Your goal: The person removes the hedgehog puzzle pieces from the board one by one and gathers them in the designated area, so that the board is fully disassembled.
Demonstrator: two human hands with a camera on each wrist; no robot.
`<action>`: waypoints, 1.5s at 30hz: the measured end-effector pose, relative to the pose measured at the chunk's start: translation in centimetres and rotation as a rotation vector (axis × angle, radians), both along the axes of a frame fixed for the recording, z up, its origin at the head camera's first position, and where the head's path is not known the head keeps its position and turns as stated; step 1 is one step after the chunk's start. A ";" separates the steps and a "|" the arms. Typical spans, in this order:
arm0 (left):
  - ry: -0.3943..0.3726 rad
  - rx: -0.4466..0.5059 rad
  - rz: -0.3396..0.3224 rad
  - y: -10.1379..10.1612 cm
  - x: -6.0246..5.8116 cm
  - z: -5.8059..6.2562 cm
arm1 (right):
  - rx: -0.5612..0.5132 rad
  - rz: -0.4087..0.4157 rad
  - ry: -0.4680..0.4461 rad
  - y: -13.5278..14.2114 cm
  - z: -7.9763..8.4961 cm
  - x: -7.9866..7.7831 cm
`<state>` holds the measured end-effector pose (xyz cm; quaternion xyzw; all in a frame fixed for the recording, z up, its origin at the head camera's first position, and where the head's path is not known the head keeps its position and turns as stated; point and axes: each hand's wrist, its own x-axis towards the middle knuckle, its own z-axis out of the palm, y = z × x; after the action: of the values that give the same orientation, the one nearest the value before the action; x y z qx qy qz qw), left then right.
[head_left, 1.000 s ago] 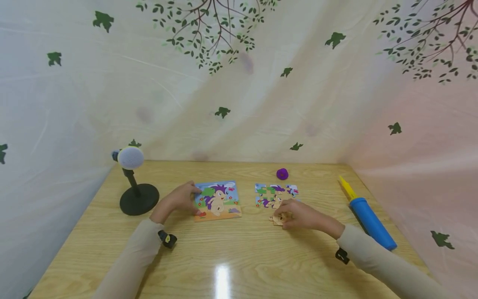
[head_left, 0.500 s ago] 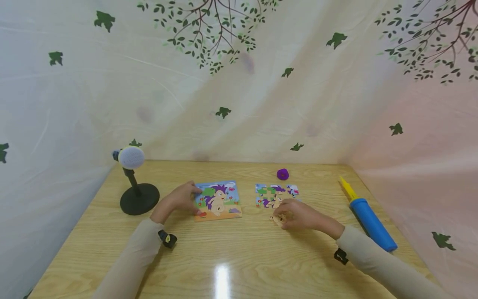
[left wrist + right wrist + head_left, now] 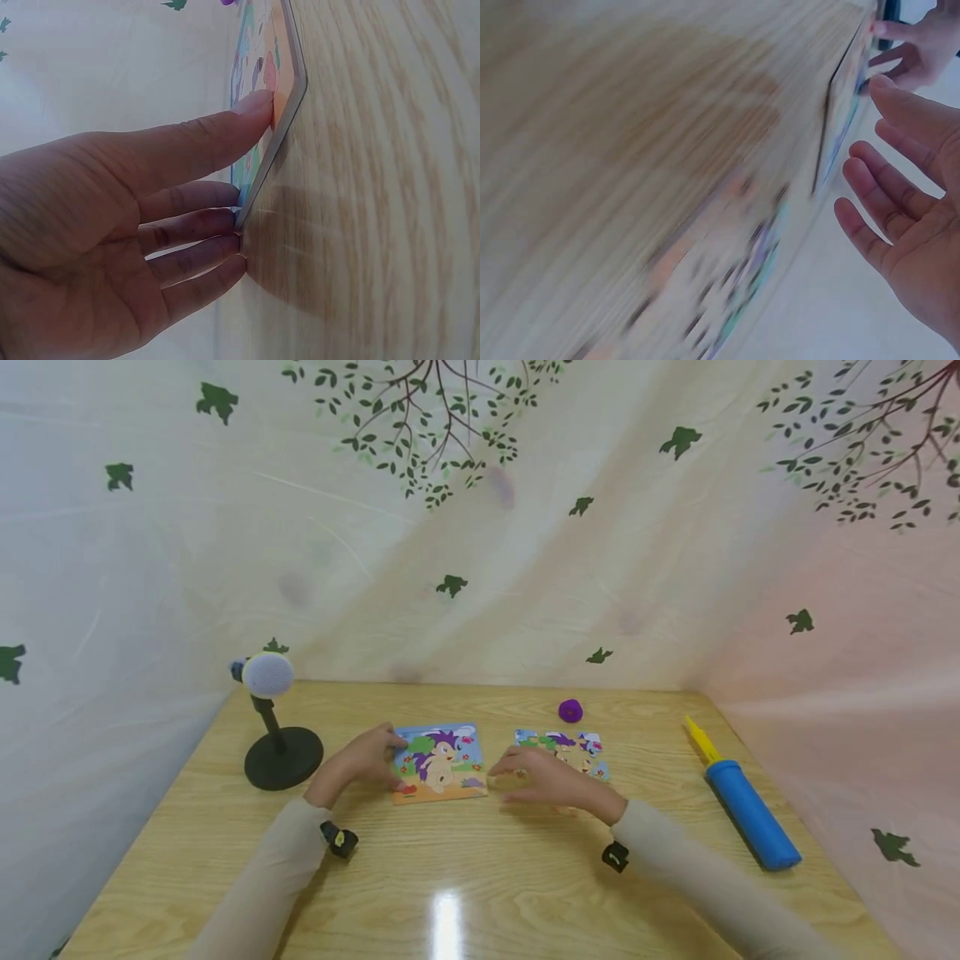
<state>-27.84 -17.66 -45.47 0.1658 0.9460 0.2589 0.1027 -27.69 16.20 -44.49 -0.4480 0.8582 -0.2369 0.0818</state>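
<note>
A flat hedgehog picture board lies on the table in the head view. My left hand is at its left edge. In the left wrist view the thumb rests on the picture side, while the nearly straight fingertips touch the edge and tabletop. My right hand hovers just right of the board with fingers apart. Nothing shows between them in the right wrist view. Behind and partly under that hand lie jigsaw pieces with a matching picture, some of them joined; they look blurred in the right wrist view.
A small purple object sits behind the pieces. On the right lies a blue hand pump with a yellow nozzle. At the left stands a round-headed device on a black base. A printed cloth hangs behind the table.
My right hand has left the tan pieces at the front of the jigsaw and moved left towards the picture board. My left hand stays at the board's edge.
</note>
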 end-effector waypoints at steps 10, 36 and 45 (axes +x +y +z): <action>0.007 -0.005 -0.010 0.2 -0.1 0.1 | 0.013 0.128 0.062 -7.3 -0.7 -1.0; -0.013 0.016 -0.036 -0.1 -0.2 0.3 | 0.042 0.162 0.023 -12.6 -1.6 -1.3; -0.021 0.013 -0.048 -0.3 -0.4 0.2 | 0.027 0.172 0.013 -12.8 -1.7 -1.5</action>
<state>-28.27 -17.98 -45.28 0.1863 0.9390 0.2643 0.1174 -29.23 3.36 -46.18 -0.5204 0.8201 -0.2147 0.1022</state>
